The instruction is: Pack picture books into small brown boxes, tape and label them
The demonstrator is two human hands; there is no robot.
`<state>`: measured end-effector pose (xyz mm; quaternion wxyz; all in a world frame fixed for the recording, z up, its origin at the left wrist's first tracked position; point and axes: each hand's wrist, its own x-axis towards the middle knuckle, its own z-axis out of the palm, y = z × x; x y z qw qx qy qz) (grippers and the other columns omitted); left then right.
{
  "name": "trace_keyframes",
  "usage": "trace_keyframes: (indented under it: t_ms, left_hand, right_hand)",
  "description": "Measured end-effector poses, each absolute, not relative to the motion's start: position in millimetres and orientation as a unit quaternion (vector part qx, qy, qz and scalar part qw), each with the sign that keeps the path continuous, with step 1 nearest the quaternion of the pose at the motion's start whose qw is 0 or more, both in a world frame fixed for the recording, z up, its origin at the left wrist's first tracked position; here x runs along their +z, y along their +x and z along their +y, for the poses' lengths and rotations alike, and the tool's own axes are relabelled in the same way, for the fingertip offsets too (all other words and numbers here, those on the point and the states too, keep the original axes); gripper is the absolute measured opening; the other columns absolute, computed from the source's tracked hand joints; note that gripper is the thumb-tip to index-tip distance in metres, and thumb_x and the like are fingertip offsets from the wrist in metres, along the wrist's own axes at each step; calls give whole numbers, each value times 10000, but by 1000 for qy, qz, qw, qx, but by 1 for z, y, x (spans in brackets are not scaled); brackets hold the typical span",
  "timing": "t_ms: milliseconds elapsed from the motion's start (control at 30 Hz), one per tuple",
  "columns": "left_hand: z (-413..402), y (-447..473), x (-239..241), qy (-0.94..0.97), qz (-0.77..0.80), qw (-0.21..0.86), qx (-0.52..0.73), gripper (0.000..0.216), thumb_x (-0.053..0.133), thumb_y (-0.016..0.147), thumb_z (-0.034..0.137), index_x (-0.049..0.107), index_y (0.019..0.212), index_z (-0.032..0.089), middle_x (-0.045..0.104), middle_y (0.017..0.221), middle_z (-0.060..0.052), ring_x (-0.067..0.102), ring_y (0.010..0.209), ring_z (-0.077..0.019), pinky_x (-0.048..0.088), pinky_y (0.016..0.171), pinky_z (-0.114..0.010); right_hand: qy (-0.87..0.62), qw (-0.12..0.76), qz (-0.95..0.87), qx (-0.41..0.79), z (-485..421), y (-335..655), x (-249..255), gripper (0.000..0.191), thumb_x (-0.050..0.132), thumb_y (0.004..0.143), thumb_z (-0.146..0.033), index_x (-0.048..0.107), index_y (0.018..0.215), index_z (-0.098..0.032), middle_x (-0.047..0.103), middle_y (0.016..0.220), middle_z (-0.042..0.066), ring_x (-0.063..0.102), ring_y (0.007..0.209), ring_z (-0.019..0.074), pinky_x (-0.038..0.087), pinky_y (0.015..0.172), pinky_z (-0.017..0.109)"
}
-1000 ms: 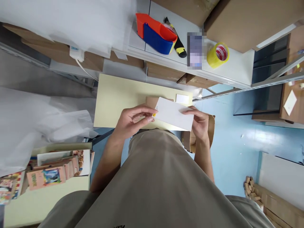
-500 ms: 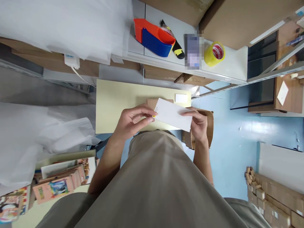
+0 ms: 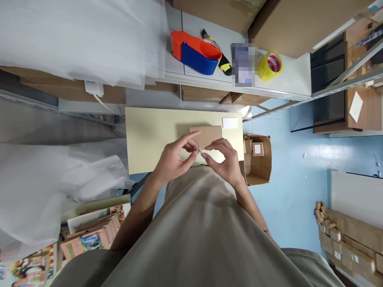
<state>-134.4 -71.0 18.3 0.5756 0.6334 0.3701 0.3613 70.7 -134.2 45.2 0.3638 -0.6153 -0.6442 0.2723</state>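
Observation:
My left hand (image 3: pixel 175 159) and my right hand (image 3: pixel 223 159) meet over the near edge of a pale yellow table (image 3: pixel 149 135). Their fingertips pinch a tiny pale piece (image 3: pixel 199 151) between them, too small to name. Just beyond the fingers a flat brown cardboard box (image 3: pixel 209 134) lies on the table. A small white card (image 3: pixel 230 122) lies at the table's far right corner. The white sheet from earlier is not in view.
An open carton (image 3: pixel 263 163) with small boxes inside stands on the blue floor right of the table. On the white shelf (image 3: pixel 293 83) beyond are an orange-and-blue tape dispenser (image 3: pixel 196 52), a yellow tape roll (image 3: pixel 270 65) and large cartons. White wrapping (image 3: pixel 44 175) and picture books (image 3: pixel 89 239) are at the left.
The white sheet held between both hands has gone from view. My right hand moved left to meet the left, and the brown box behind is now uncovered.

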Motion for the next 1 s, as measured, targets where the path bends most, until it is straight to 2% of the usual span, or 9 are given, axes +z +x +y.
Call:
trace_keyframes:
  t_ms: [300,533,800,1000]
  left_hand:
    - [-76,-153,6,650,352,568,362,475,743,991,285,712,1465,275,795,985,-14,734,868,-178,626,940,-347]
    - [-78,-144,-13,608,395,572,384,563,735,986,285,643,1541,253,760,962,-10,725,879,-173,600,901,-319]
    - [-80,-108,-57,584,506,538,337,512,733,916,325,694,1417,227,738,958,-6,715,849,-166,599,876,-310]
    - [-89,-39,-93,557,575,512,313,457,714,910,366,720,1339,211,741,983,-16,714,804,-156,583,823,-293]
  right_hand:
    - [-606,368,-638,299,-128,46,34,92,699,1052,-284,753,977,-284,761,977,44,717,937,239,614,882,426]
    - [-646,401,-557,333,-133,52,28,129,678,1016,-315,678,895,-270,724,907,22,686,871,209,601,814,375]
    - [-693,476,-411,352,-162,133,2,199,732,987,-412,696,865,-258,709,894,17,681,875,203,602,815,341]
    - [-716,564,-314,267,-186,245,-13,217,751,989,-422,698,863,-252,683,826,0,671,808,190,585,779,333]
